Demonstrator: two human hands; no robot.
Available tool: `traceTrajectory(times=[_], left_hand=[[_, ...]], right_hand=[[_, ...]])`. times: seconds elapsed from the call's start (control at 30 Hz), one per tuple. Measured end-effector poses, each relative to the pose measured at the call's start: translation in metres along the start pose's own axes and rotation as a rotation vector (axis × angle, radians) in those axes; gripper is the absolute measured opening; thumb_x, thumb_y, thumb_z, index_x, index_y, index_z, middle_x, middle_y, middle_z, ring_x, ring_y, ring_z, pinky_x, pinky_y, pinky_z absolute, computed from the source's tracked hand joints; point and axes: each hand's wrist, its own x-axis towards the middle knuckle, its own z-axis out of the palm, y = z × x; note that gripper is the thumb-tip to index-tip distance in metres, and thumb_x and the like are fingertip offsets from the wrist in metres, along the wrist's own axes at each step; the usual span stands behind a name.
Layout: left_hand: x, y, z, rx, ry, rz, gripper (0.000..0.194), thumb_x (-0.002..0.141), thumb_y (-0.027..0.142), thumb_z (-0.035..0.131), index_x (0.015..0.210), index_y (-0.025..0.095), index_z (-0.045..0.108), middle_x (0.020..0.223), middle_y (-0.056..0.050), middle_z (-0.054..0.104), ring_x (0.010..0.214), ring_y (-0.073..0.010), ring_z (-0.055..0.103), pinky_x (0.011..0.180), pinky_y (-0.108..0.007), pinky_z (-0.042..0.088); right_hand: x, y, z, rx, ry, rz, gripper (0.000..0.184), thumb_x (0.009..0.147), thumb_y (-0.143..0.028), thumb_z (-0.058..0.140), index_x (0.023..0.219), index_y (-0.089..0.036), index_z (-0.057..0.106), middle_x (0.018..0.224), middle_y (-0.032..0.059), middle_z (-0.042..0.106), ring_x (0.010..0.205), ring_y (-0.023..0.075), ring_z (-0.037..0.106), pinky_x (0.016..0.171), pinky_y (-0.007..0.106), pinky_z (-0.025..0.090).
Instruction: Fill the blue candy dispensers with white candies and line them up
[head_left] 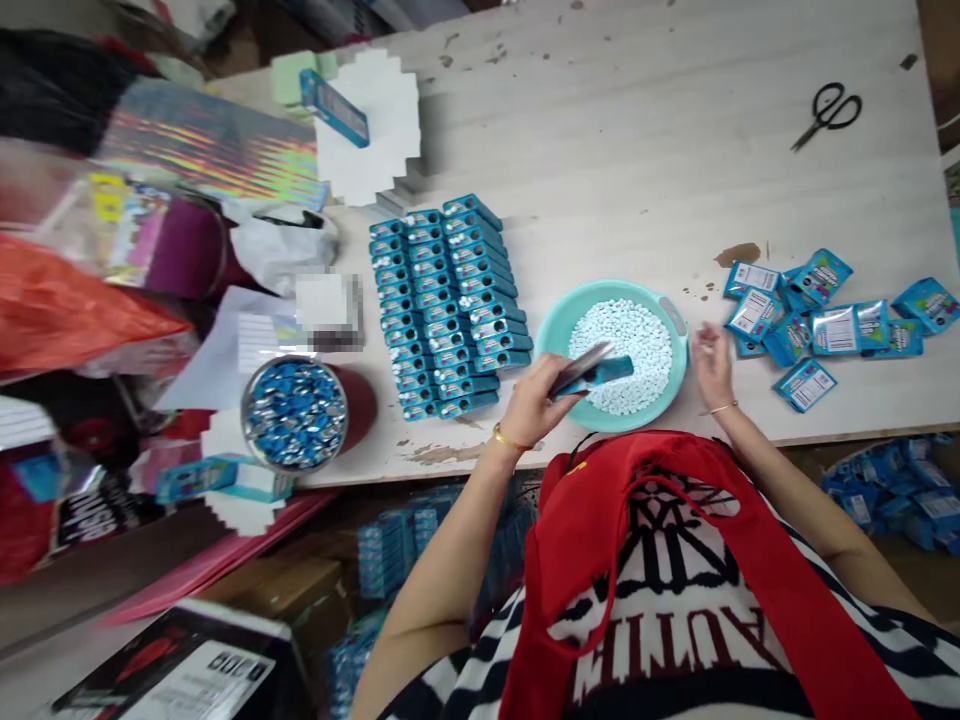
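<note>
My left hand (pixel 532 400) is closed on a small blue box (pixel 613 370) held over the turquoise basin (pixel 553 318). A greyish, shiny flat piece (pixel 586 362) lies along the same grip; I cannot make out whether it belongs to the box. Small pale-blue pellets (pixel 626 330) fill the basin's middle. Just off the basin's right rim is my right hand (pixel 712 368), its fingers blurred. Several blue packets (pixel 787 315) lie in a loose pile to the right of that hand. Left of the basin, blue boxes with round holes (pixel 450 300) stand in three columns.
Black-handled scissors (pixel 827 118) lie at the table's far right. A tub of blue and silver wrapped pieces (pixel 295 413) stands at left, near stacked white cards (pixel 379 125) bearing a blue box. Bags clutter the left side. More blue packets (pixel 896 490) sit below the table edge.
</note>
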Motion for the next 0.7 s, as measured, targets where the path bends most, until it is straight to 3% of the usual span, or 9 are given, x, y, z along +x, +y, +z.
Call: traceTrajectory(times=[0.07,0.13,0.2,0.3,0.43,0.57,0.7], left_hand=[[-0.026,-0.02,-0.017,0.079,0.17,-0.142,0.03,0.086,0.038,0.07,0.105,0.02,0.057,0.094,-0.004,0.06,0.086,-0.0179,0.056,0.077,-0.031,0.048],[-0.054,-0.048,-0.03,0.161,0.283,-0.299,0.03,0.082,0.039,0.072,0.1,0.02,0.057,0.089,-0.002,0.058,0.082,-0.0174,0.054,0.075,-0.03,0.047],[-0.078,-0.081,-0.036,0.217,0.312,-0.448,0.031,0.079,0.038,0.073,0.098,0.02,0.057,0.086,-0.001,0.056,0.079,-0.0171,0.053,0.073,-0.03,0.046],[-0.099,-0.129,-0.03,0.255,0.192,-0.622,0.031,0.074,0.035,0.073,0.096,0.019,0.058,0.086,-0.001,0.055,0.08,-0.018,0.053,0.075,-0.03,0.046],[-0.098,-0.172,-0.011,0.272,-0.008,-0.718,0.032,0.075,0.033,0.068,0.103,0.018,0.061,0.099,-0.006,0.059,0.093,-0.0224,0.058,0.082,-0.033,0.048],[-0.094,-0.179,0.005,0.335,-0.027,-0.77,0.049,0.077,0.035,0.065,0.122,0.018,0.057,0.126,-0.014,0.053,0.111,-0.0297,0.059,0.09,-0.039,0.051],[-0.099,-0.159,0.011,0.393,0.145,-0.79,0.067,0.079,0.047,0.065,0.136,0.016,0.048,0.138,-0.02,0.046,0.123,-0.0371,0.053,0.096,-0.048,0.05]], right_hand=[[0.024,0.026,-0.009,-0.074,0.083,0.187,0.067,0.086,-0.06,0.058,0.141,-0.023,0.045,0.128,0.0135,0.055,0.111,0.0254,0.059,0.099,0.047,0.053],[0.044,0.047,-0.014,-0.092,-0.037,0.354,0.08,0.081,-0.062,0.062,0.146,-0.021,0.041,0.126,0.0147,0.057,0.109,0.0265,0.061,0.095,0.047,0.055],[0.055,0.059,-0.016,-0.067,-0.205,0.445,0.084,0.081,-0.063,0.061,0.15,-0.022,0.037,0.126,0.0138,0.059,0.108,0.027,0.062,0.091,0.046,0.057],[0.058,0.066,-0.014,-0.027,-0.326,0.452,0.081,0.086,-0.067,0.054,0.153,-0.025,0.035,0.132,0.0121,0.059,0.11,0.0268,0.063,0.088,0.044,0.058],[0.048,0.067,-0.011,-0.005,-0.348,0.449,0.083,0.087,-0.071,0.049,0.155,-0.027,0.033,0.136,0.0109,0.059,0.111,0.0266,0.062,0.088,0.043,0.058],[0.039,0.069,-0.016,0.068,-0.364,0.471,0.094,0.08,-0.069,0.06,0.157,-0.028,0.025,0.131,0.0098,0.063,0.108,0.026,0.064,0.084,0.041,0.06],[0.035,0.072,-0.022,0.183,-0.402,0.493,0.104,0.074,-0.06,0.072,0.158,-0.03,0.019,0.133,0.0084,0.062,0.108,0.0231,0.064,0.084,0.039,0.06]])
